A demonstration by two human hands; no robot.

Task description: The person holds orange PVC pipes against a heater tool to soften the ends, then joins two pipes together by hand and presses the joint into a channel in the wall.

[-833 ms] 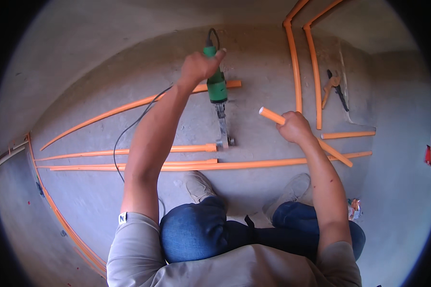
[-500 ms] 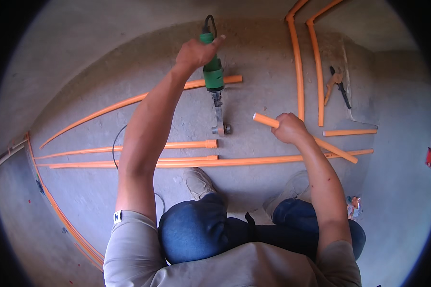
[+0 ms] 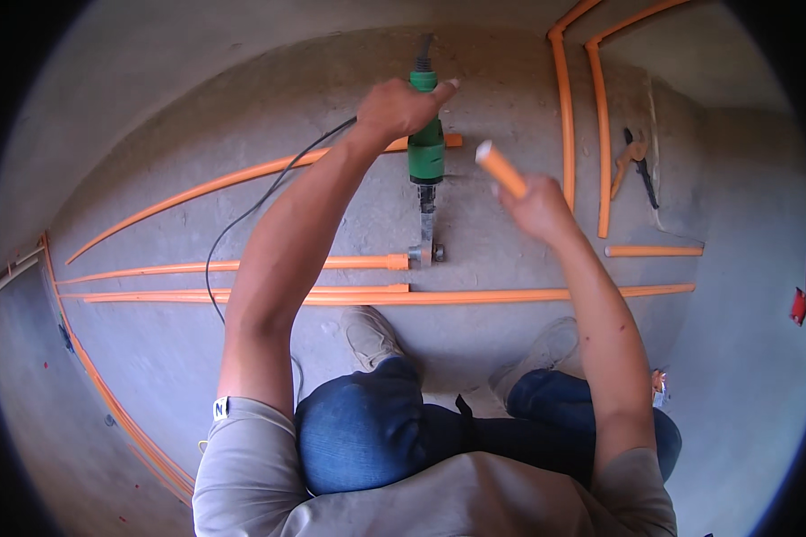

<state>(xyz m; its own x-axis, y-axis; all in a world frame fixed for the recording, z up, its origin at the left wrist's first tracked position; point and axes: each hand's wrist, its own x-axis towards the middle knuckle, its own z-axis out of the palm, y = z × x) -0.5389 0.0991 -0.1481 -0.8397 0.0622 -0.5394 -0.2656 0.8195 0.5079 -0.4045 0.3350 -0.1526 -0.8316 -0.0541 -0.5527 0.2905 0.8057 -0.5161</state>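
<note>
Both forearms reach forward over the bent knees. The right hand closes around a short orange pipe piece, raised off the concrete floor. The left hand grips one green welding tool, its tip beside a floor pipe's end. Bare floor lies left.

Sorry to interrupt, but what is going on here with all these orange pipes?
A person crouches on a concrete floor. Their left hand grips a green corded tool, its tip at the end of an orange pipe lying on the floor. Their right hand holds a short orange pipe piece raised beside it.
</note>
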